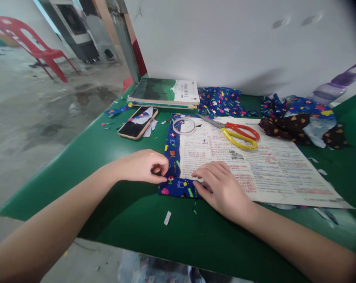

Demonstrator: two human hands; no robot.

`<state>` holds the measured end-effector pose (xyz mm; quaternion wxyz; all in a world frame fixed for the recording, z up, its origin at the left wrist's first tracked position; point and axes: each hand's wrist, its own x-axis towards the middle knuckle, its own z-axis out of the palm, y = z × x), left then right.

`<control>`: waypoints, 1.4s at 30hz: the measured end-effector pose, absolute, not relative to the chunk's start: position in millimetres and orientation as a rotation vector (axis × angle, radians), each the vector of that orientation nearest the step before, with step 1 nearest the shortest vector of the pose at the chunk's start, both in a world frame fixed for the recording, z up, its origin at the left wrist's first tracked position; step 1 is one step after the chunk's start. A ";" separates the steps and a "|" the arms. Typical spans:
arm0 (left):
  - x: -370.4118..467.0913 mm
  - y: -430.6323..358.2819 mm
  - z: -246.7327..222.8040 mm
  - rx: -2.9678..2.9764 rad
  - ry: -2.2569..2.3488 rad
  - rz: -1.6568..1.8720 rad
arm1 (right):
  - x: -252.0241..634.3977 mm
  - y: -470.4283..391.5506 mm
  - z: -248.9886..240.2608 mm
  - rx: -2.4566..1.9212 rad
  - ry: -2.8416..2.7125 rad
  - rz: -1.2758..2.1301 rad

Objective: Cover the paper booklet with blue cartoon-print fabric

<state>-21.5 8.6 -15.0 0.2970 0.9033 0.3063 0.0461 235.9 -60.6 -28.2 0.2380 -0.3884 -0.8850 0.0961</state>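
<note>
Blue patterned cloth (172, 149) is folded over the left and near edges of a printed sheet (263, 169). My left hand (146, 167) is curled at the cloth's near left corner, its thumb and forefinger close together there; whatever lies between them is too small to tell. On the folded near edge rests my right hand (222, 188), fingers bent and apart, thumb on the cloth and fingertips over the sheet. A roll of tape (184, 125) and scissors with red and yellow handles (239, 135) lie on the far part of the sheet.
A phone (138, 122) with scraps on it lies at the left of the green table (130, 232). Behind are stacked books (163, 92), more patterned cloth (220, 101), dark cloth (286, 127) and a purple bottle (331, 88). A red chair (45, 53) stands on the floor.
</note>
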 end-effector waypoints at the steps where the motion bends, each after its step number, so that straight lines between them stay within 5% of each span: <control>1: -21.5 8.7 -15.1 2.387 0.826 0.135 | 234.2 -64.5 -26.6 -0.964 -2.456 0.226; 5: -21.4 8.4 -14.1 2.338 0.833 0.144 | 226.6 -77.8 -23.5 -0.625 -2.669 0.326; 13: -14.9 -1.6 -7.5 2.571 0.896 0.281 | 223.6 -75.5 -25.1 -0.604 -2.899 0.690; 35: -15.8 10.5 -17.9 2.697 0.734 0.490 | 224.8 -74.6 -24.5 -0.645 -2.897 0.798; 42: -12.5 8.0 -18.2 2.705 0.697 0.236 | 224.4 -74.8 -24.4 -0.641 -2.904 0.832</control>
